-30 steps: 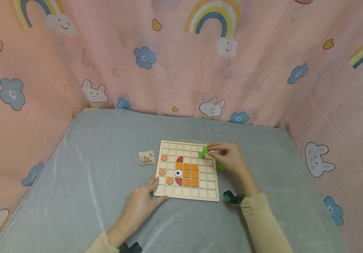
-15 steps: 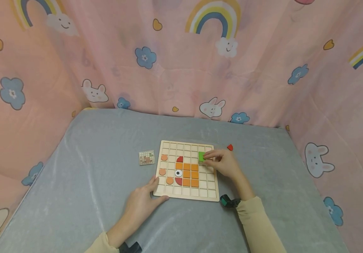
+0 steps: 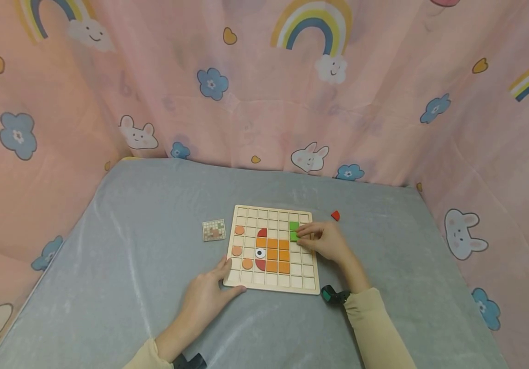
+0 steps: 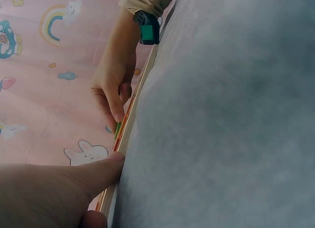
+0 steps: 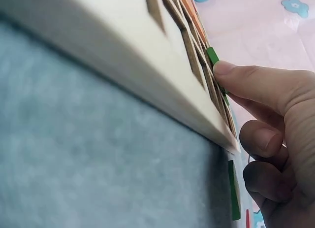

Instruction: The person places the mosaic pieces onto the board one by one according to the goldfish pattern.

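In the head view a square wooden grid board (image 3: 302, 282) lies on the grey cloth. My left hand (image 3: 206, 288) holds its near left corner, thumb along the front edge and fingers at the left edge. My right hand (image 3: 328, 241) pinches a green square tile (image 3: 294, 236) between thumb and fingers, over a cell on the board's right side. In the right wrist view the thumb rests on that green tile (image 5: 212, 56). Another green tile (image 3: 294, 225) lies just behind it. Orange square tiles (image 3: 272, 254), red curved pieces (image 3: 260, 265) and a white eye disc (image 3: 260, 252) fill middle cells.
Several peach discs (image 3: 239, 230) lie in the board's left cells. A small pattern card (image 3: 213, 230) lies left of the board, and a red wedge piece (image 3: 335, 216) to its right. The right wrist view shows a loose green tile (image 5: 234, 190) beside the board. A pink printed curtain (image 3: 246, 113) surrounds the table.
My right hand has moved from the board's far right area a little nearer and left. The two green tiles now lie one behind the other. The left hand stays still.
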A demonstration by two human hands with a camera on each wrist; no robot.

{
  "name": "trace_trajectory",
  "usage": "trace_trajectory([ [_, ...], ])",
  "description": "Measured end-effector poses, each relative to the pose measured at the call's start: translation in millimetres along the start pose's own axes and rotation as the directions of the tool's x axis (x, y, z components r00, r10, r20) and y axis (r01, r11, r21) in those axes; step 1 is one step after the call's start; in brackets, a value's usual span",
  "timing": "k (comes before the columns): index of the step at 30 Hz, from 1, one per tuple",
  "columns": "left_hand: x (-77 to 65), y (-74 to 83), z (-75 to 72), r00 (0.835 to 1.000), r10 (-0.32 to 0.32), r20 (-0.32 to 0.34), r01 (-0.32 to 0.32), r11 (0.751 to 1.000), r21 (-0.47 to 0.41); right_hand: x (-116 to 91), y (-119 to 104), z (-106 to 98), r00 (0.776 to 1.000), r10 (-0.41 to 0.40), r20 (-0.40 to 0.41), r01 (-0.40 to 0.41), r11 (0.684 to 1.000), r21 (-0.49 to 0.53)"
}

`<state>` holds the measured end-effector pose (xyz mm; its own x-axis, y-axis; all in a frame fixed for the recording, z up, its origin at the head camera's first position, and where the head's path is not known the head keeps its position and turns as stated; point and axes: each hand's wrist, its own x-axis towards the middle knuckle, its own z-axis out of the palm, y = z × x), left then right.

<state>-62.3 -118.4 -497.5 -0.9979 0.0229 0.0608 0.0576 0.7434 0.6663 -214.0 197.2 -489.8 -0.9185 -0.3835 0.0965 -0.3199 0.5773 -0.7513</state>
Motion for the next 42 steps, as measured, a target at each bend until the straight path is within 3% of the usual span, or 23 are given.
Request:
trace_trajectory([
  [25, -0.1, 1.0, -1.0, 1.000, -0.006, -0.003, 0.006, 1.000, 0.004, -2.3, 3.7, 0.9, 1.000, -0.008, -0.010, 0.008, 1.000, 0.008],
  [29, -0.2, 1.1, -1.1, 1.000, -0.007, 0.003, 0.007, 1.000, 0.001, -1.9, 3.9, 0.0, 1.000, 0.007, -0.022, -0.006, 0.999, 0.048],
  [35, -0.2, 1.2, -1.1, 1.000, 0.000, 0.001, 0.000, 1.000, 0.005, -0.9, 1.4, -8.3, 0.998, 0.040, -0.052, -0.034, 0.994, 0.107],
  [42, -0.2, 0.8, -0.3, 1.000, 0.000, -0.002, 0.000, 1.000, 0.014, -5.6, 2.8, -24.8, 0.994, 0.049, -0.098, -0.041, 0.996, 0.084],
])
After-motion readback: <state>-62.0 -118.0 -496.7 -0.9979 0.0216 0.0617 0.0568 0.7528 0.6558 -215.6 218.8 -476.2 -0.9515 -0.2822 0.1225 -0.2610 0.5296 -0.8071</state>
